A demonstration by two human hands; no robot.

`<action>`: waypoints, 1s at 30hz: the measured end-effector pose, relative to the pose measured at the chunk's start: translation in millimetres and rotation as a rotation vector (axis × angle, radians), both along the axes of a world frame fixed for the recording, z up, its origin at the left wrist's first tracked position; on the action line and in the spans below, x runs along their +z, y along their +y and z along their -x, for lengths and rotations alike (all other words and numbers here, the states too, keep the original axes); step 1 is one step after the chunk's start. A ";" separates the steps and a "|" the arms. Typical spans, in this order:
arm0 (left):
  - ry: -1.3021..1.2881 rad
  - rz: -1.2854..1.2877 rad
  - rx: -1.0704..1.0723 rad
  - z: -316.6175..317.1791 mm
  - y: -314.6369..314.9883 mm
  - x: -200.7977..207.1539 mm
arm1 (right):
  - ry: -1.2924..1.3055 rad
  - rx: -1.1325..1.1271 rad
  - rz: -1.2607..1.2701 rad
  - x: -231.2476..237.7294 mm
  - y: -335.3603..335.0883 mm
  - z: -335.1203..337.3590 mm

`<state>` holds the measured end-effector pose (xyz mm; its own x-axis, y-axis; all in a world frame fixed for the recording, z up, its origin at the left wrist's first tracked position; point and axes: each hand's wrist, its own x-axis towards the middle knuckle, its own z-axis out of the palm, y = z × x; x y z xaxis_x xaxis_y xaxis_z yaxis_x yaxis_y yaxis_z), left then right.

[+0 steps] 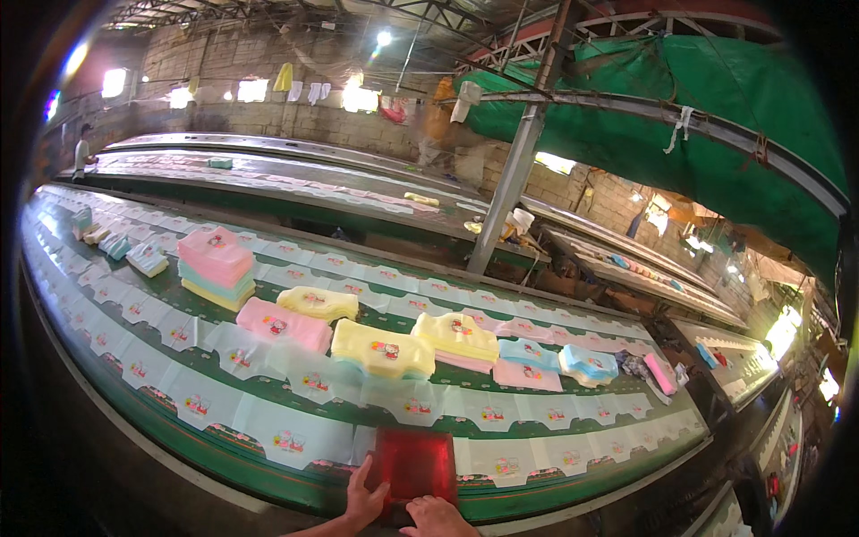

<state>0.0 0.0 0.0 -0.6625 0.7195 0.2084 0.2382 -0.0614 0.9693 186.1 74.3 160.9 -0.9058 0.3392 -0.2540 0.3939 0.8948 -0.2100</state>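
Note:
A red screen printing frame (417, 465) lies at the near edge of the long green table, over a row of pale fabric pieces. My left hand (362, 498) grips its left side near the front corner, thumb and fingers around the edge. At the near edge, my right hand (437, 517) has its fingers bent over the frame. Any small tool under those fingers is hidden. To the left of the frame lies a white fabric piece (300, 440) with a small printed figure. Another printed piece (506, 461) lies on the right.
Farther in on the green table (183, 413) stand a tall pink, blue and yellow fabric stack (215, 264), yellow stacks (383, 349) and blue ones (589, 362). A steel post (510, 188) rises behind. Another long table (295, 186) lies beyond; a person (82, 152) stands far left.

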 end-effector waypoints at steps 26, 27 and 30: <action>0.089 -0.017 0.103 6.6 17.4 17.0 | 0.714 -0.585 -0.026 -74.8 49.5 -67.8; 0.064 0.004 0.078 2.8 9.9 16.0 | 0.726 -0.652 0.015 -84.4 45.9 -78.4; -0.014 -0.016 0.060 0.6 4.2 25.4 | 0.764 -0.835 0.211 -103.3 38.0 -95.5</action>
